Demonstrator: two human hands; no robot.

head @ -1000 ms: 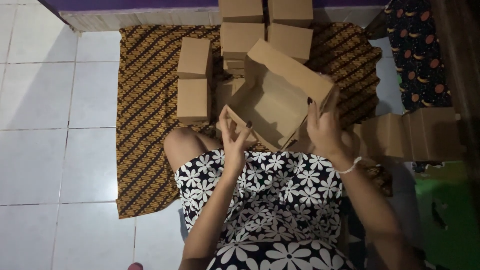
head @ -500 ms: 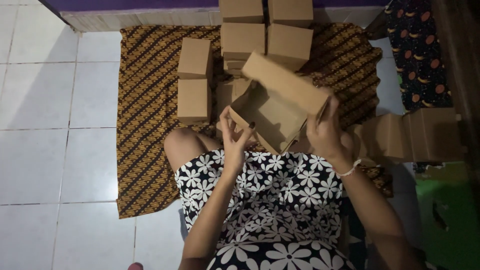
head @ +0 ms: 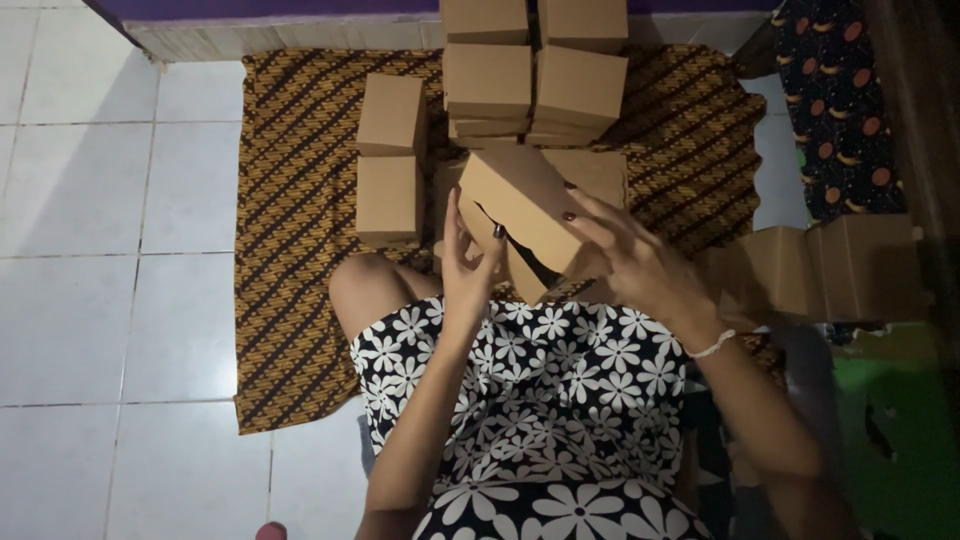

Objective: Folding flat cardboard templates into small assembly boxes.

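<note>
White floor tiles (head: 110, 250) surround a brown patterned mat (head: 290, 200) laid against the wall base. Person seated on the mat, knee bare, lap covered by a black dress with white flowers (head: 540, 400).

Cardboard box (head: 525, 215): plain brown, held above the lap in front of the knees, tilted, long top face toward the camera, dark gap visible at its lower edge.

Left hand (head: 468, 262): forearm rises from the lap, palm turned inward, fingers upright and pressed against the near left end of the box, thumb against the flap there.

Right hand (head: 640, 262): wrist with a thin white bracelet (head: 712, 346), fingers spread wide over the right side of the box, tips on the top face, gripping it.

Closed boxes: two in a column (head: 390, 155) to the left on the mat, a stacked group (head: 535, 70) beyond the held box. Flat folded cardboard blanks (head: 820, 270) lie to the right
</note>
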